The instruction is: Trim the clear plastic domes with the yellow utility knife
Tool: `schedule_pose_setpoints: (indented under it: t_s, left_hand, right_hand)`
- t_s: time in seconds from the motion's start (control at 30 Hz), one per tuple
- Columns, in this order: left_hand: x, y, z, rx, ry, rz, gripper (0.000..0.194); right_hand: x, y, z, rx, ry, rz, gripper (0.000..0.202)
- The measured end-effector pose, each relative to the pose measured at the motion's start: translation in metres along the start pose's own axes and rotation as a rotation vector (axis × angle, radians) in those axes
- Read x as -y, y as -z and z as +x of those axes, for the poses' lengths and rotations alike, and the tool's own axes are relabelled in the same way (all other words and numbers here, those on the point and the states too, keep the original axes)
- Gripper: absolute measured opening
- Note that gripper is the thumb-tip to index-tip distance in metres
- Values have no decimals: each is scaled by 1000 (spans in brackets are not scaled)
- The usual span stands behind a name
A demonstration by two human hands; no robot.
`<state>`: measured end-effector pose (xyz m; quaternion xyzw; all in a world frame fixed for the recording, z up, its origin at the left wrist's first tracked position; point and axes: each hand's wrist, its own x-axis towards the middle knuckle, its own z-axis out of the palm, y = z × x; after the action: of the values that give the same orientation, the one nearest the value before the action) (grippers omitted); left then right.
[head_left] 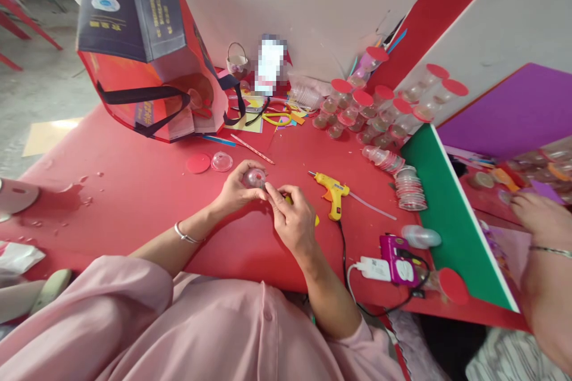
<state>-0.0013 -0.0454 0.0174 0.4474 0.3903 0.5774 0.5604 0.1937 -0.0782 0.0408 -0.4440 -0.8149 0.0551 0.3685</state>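
Observation:
My left hand [239, 186] is closed around a small clear plastic dome lid [255, 177] with a round hole in its top. Close against it on the right, my right hand [292, 217] grips a yellow-handled tool [317, 220], mostly hidden by the fingers. Its working end is at the lid's edge, too small to make out. Beyond my left hand lie another clear dome lid [221, 161] and a flat red disc [198, 162]. To the right of my hands a yellow glue gun [331, 192] rests on the red table [147, 190].
A large red and black bag [134, 65] stands back left. Red-topped clear cups [361, 98] crowd the back right; stacked lids [409, 187] lean by a green divider [460, 220]. A power bank [397, 259] trails cables. Another person's hand [540, 214] is beyond the divider.

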Motion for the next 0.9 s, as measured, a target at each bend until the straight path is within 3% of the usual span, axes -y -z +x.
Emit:
schedule_pose_setpoints:
  t_s: [0.17, 0.4, 0.67, 0.9]
  left_hand:
    - [0, 0, 0, 5, -35, 65, 68]
    - [5, 1, 0, -59, -93, 151, 64]
    - [5, -2, -1, -51, -112, 146, 57]
    - [3, -2, -2, -13, -64, 98, 67]
  right_hand:
    - [0, 1, 0, 62, -19, -46, 41]
    - [2, 1, 1, 41, -32, -47, 38]
    - [2, 0, -1, 35, -55, -63, 38]
    - [3, 2, 0, 37, -45, -5, 36]
